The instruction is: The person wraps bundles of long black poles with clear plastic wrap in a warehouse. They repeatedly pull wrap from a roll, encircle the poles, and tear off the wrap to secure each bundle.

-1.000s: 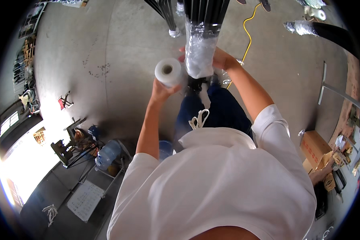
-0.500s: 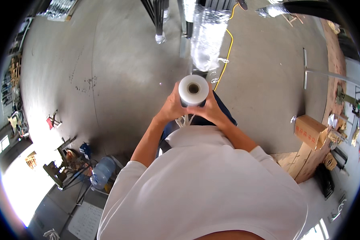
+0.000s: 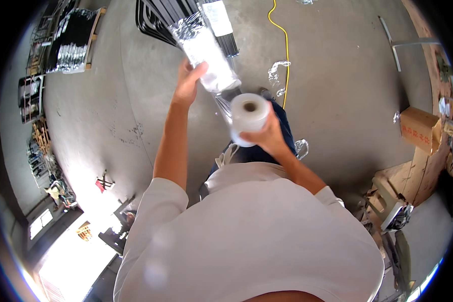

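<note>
In front of me is a bundle of dark bars (image 3: 172,11), its near end wrapped in shiny clear film (image 3: 209,58). My left hand (image 3: 187,84) grips the left side of that wrapped end, thumb on top and the other fingers mostly hidden. A thick white roll of stretch film (image 3: 246,121) stands roughly upright close to my waist. Around its right side my right hand (image 3: 268,135) is closed, thumb across the front. From the roll a clear strip of film (image 3: 222,106) stretches up to the wrapped end.
Beside the bundle lie more dark bars with a white wrapped piece (image 3: 217,17). A yellow cable (image 3: 287,50) runs along the floor, with scrap film (image 3: 274,73) near it. At the right sits a cardboard box (image 3: 420,130); a loaded pallet (image 3: 75,40) is far left.
My left hand has left the roll and moved forward and left onto the wrapped bundle. The roll is now in my right hand alone. My view has shifted, so the bundle appears nearer and slanted.
</note>
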Tool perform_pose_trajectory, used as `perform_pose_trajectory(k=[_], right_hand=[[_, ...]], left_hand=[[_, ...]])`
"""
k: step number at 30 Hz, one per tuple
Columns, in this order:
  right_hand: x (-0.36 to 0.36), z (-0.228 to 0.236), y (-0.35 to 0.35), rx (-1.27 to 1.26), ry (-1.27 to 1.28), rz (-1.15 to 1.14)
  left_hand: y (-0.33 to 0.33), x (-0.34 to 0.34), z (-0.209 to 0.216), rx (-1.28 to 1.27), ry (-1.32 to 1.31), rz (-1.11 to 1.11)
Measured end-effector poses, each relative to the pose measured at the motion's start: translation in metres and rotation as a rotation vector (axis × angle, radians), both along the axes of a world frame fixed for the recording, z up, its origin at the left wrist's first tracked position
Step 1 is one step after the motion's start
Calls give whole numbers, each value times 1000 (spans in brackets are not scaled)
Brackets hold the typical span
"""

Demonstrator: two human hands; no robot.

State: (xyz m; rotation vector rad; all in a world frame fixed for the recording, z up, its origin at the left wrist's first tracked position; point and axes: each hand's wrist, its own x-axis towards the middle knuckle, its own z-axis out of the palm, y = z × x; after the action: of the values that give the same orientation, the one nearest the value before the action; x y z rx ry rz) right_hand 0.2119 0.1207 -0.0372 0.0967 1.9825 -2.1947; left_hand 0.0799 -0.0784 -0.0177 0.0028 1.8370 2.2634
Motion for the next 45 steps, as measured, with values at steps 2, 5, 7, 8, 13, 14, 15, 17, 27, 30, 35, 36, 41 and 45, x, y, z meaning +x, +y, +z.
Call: perform_pose_trajectory(k=[2, 5, 7, 8, 13, 14, 15, 17, 27, 30, 35, 36, 41, 45], right_hand=[[-19, -20, 34, -154, -33, -74], [-88, -65, 64, -101, -110, 23], [-135, -101, 46, -54, -131, 159], [-150, -89, 28, -138, -158, 263], [-155, -99, -81, -674, -346, 690], [-154, -99, -85, -612, -409, 774], [-152, -101, -88, -545, -473, 859], [-141, -108, -96, -592, -574, 865], [-126, -97, -83, -736, -503, 573], [-128, -87, -69, -658, -496, 546], [-128, -119, -33, -405, -482, 536], [-113, -94, -21, -303, -261, 467], [-29, -43, 35, -317, -318, 533], [30, 15, -6, -138, 15, 465]], left_hand=[[-3, 2, 7, -10, 9, -10], [4, 9, 20, -48, 4, -24], [14, 9, 26, -67, -31, -16], [16, 12, 25, -72, -50, 17], [2, 20, 31, 7, -147, -15], [5, 26, 35, 69, -156, 67], [-3, 33, 30, -208, -18, 38], [-32, 60, -4, -747, 258, -23], [-23, 91, -69, -412, 100, 251], [-22, 107, -50, -465, -83, 347], [-10, 181, -29, -265, -74, 284], [-5, 191, -26, -314, -62, 279], [6, 203, -16, -618, 28, 150], [38, 195, 8, -732, 9, 57]])
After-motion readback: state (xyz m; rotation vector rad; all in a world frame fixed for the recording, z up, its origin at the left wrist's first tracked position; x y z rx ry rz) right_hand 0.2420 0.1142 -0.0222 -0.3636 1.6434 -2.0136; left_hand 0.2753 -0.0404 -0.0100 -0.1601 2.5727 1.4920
